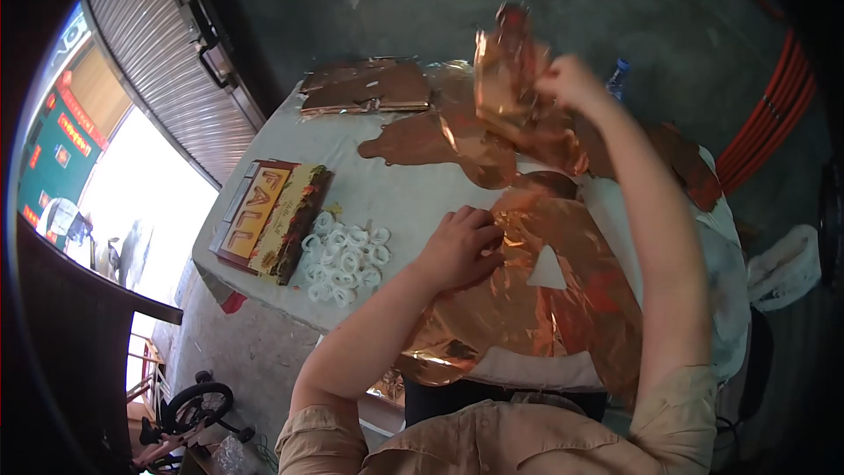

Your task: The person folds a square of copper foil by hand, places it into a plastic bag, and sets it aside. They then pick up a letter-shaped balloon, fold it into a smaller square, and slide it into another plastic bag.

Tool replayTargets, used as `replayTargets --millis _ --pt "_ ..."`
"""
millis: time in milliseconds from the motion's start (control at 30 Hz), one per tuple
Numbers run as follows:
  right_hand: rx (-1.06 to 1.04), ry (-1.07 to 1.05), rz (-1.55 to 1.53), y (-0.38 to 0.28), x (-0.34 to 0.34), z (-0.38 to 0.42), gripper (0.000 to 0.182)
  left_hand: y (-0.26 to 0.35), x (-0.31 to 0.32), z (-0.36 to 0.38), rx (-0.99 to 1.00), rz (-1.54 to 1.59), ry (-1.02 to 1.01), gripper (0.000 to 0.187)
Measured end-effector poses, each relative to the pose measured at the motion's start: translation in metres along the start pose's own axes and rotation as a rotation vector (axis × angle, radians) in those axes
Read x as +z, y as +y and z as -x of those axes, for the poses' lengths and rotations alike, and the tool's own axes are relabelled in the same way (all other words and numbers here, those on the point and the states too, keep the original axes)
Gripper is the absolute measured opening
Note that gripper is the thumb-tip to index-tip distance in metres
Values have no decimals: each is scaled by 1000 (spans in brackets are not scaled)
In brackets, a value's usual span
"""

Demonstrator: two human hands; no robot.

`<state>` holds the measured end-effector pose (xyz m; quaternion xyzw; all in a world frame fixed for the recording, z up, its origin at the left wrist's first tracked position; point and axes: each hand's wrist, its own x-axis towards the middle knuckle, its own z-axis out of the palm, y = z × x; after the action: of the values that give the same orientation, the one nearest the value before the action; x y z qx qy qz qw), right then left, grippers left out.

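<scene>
A flat, copper-coloured foil letter balloon (pixel 519 299), shaped like an A with a triangular hole, lies at the table's near edge. My left hand (pixel 462 249) rests at its left side, fingers curled closed on the foil. Farther out, my right hand (pixel 570 84) is closed on another shiny copper foil balloon (pixel 501 92), lifted and crumpled upright above the table; its shape cannot be made out. More flat foil balloons (pixel 409 141) lie beneath and beside it.
White plastic rings (pixel 343 259) lie heaped left of my left hand, beside printed FALL packages (pixel 268 220). A stack of folded foil (pixel 365 92) is at the table's far left. A blue-capped bottle (pixel 618 79) stands beyond my right forearm. A plastic bag (pixel 785 268) hangs at right.
</scene>
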<state>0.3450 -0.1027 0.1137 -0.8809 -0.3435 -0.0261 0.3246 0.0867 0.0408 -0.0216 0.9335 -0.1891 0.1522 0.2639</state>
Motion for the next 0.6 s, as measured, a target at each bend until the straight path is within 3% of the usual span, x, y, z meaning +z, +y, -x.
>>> replayTargets --millis 33,100,200,267,333,367,433,500,533,600 --pt "86 84 -70 -13 -33 8 19 1 0 0 -1 -16 7 29" --pt "-111 290 -230 -4 -77 5 16 -2 4 0 22 -5 20 29" --pt "-241 501 -169 -21 -125 24 14 0 2 0 45 -22 23 33" --pt "-582 697 -15 9 -161 10 15 2 2 0 50 -1 42 40" --pt "-586 702 -92 -31 -162 44 14 3 -1 0 60 -3 4 40" --pt "-593 701 -177 -46 -161 59 25 4 -1 1 61 -9 -32 40" --pt "-598 693 -209 -39 -163 75 22 7 -2 1 70 -14 -40 39" --pt "-421 595 -210 -23 -163 96 14 8 -3 1 72 -23 -46 38" --pt "-493 436 -257 -63 -138 130 16 7 -2 1 65 -23 -46 37" --pt "-469 352 -302 -58 -106 165 19 4 0 1 58 -20 -47 36"
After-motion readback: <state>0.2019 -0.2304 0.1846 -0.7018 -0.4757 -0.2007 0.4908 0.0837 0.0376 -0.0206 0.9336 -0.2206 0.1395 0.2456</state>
